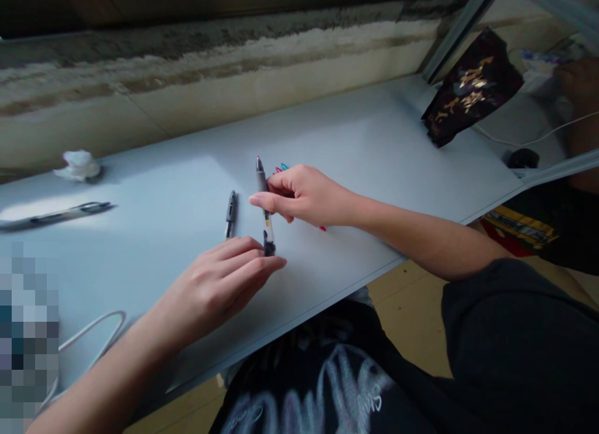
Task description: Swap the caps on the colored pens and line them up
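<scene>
In the head view my right hand (304, 194) pinches a clear-barrelled pen (261, 179) by its grey grip, thumb in front, with the dark tip pointing away from me. My left hand (224, 278) is at the pen's near end, fingers close together around it; the thumb is hidden. Just left of this pen, a second pen with a dark grey cap or grip (231, 208) lies on the table, its near part covered by my left hand. Pink and teal loops (283, 167) and a small red end (322, 228) show from behind and under my right hand.
A white table (355, 141) runs along the wall. Crumpled white tissue (79, 164) and another pen (60, 214) lie at the left. A white cable (112, 325) is near my left forearm. A dark packet (472, 88) stands by a metal post at the right; another person (580, 103) is beyond.
</scene>
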Demonstrator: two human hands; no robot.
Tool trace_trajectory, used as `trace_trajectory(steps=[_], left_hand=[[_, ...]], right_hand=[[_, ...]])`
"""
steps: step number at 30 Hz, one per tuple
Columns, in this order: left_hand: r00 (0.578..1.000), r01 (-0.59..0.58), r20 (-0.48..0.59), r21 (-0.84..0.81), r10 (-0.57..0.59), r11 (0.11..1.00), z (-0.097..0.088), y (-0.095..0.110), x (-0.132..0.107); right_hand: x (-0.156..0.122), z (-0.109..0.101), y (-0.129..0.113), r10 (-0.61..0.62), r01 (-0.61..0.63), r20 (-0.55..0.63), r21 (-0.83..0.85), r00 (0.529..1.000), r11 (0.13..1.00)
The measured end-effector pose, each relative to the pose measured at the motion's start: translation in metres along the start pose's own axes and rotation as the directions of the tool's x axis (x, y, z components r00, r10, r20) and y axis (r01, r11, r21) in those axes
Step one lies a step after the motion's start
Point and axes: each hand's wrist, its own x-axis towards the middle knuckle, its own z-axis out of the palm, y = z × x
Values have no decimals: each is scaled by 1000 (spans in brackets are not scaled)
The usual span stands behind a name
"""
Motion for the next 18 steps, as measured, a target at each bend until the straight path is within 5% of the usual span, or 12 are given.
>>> trace_trajectory(steps=[18], left_hand=[[999, -26, -37, 40, 27, 999, 8, 5, 9]], right_hand=[[-1, -5, -15, 148, -145, 70, -40, 987, 989]])
